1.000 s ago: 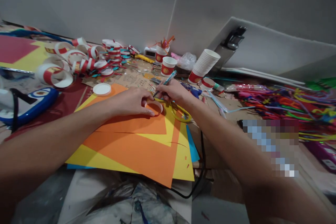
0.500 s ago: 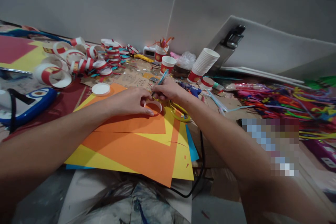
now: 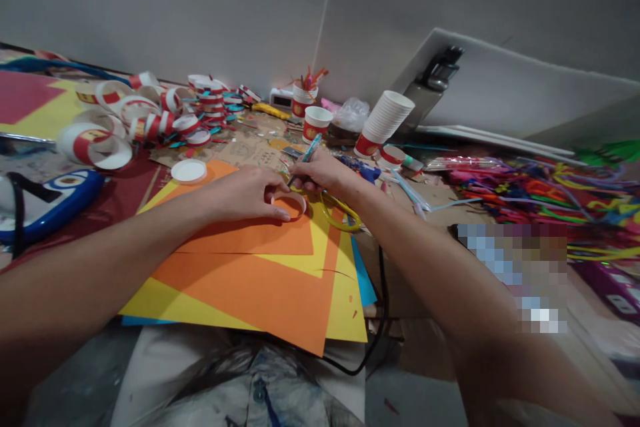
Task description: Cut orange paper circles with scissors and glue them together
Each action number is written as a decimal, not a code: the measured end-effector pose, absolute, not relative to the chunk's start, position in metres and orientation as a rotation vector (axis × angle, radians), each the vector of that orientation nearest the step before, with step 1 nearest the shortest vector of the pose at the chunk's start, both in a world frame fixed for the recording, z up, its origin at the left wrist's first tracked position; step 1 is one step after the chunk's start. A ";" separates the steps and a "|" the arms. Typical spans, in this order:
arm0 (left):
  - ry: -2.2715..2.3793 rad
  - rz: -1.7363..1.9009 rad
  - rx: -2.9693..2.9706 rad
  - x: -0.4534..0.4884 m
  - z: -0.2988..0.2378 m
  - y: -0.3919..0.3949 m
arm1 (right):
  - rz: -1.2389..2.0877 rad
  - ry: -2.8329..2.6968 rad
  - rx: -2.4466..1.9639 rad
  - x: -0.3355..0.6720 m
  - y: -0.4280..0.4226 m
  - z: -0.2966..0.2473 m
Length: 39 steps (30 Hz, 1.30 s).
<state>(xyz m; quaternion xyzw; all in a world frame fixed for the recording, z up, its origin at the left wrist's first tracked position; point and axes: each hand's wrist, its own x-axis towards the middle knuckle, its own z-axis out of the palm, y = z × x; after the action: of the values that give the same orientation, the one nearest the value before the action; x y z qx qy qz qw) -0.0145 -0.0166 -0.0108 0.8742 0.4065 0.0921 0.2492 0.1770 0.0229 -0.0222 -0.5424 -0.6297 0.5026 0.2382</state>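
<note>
My left hand (image 3: 249, 192) presses a small white ring (image 3: 291, 203) flat onto the top orange paper sheet (image 3: 255, 240), fingers curled round the ring's rim. My right hand (image 3: 323, 172) is closed on a blue pen (image 3: 306, 157), its tip down beside the ring's far edge. Orange and yellow sheets (image 3: 345, 307) lie stacked under both hands, with a blue sheet's corner (image 3: 363, 277) showing at the right. Yellow-handled scissors (image 3: 341, 212) rest on the paper just right of the ring.
A white round lid (image 3: 189, 171) lies on the paper at the left. Cut red-and-white cup rings (image 3: 125, 121) pile at the back left. A stack of paper cups (image 3: 383, 121) and colourful pipe cleaners (image 3: 540, 197) are at the right. A black cable (image 3: 377, 320) hangs off the front edge.
My right hand and the pen have shifted slightly left round the ring's far edge. My left hand keeps the ring pinned in the same spot.
</note>
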 end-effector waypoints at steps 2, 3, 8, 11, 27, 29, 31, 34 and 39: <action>1.105 0.254 2.383 -0.015 -0.012 -0.015 | 1.383 -1.708 -1.479 0.179 0.023 -0.024; 1.106 0.255 2.381 -0.015 -0.012 -0.015 | 1.385 -1.696 -1.474 0.180 0.023 -0.024; 1.089 0.267 2.368 -0.016 -0.013 -0.015 | 1.380 -1.633 -1.488 0.183 0.019 -0.021; 1.101 0.273 2.363 -0.016 -0.013 -0.015 | 1.353 -1.646 -1.521 0.184 0.013 -0.017; 1.118 0.263 2.368 -0.015 -0.016 -0.013 | 1.256 -1.633 -1.579 0.201 -0.010 -0.015; 1.130 0.259 2.356 -0.015 -0.015 -0.014 | 1.236 -1.629 -1.583 0.205 -0.013 -0.018; 1.142 0.253 2.356 -0.015 -0.014 -0.015 | 1.186 -1.626 -1.613 0.207 -0.019 -0.019; 1.149 0.248 2.356 -0.015 -0.011 -0.016 | 1.064 -1.626 -1.595 0.206 -0.036 -0.013; 1.161 0.258 2.322 -0.014 -0.009 -0.020 | 0.863 -1.580 -1.464 0.198 -0.066 -0.002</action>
<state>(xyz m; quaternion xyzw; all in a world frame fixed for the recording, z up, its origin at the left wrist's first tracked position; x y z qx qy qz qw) -0.0145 -0.0196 -0.0085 0.8586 0.4292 0.0953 0.2634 0.1985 -0.0660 -0.0015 -0.5783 -0.6244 0.3411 0.3991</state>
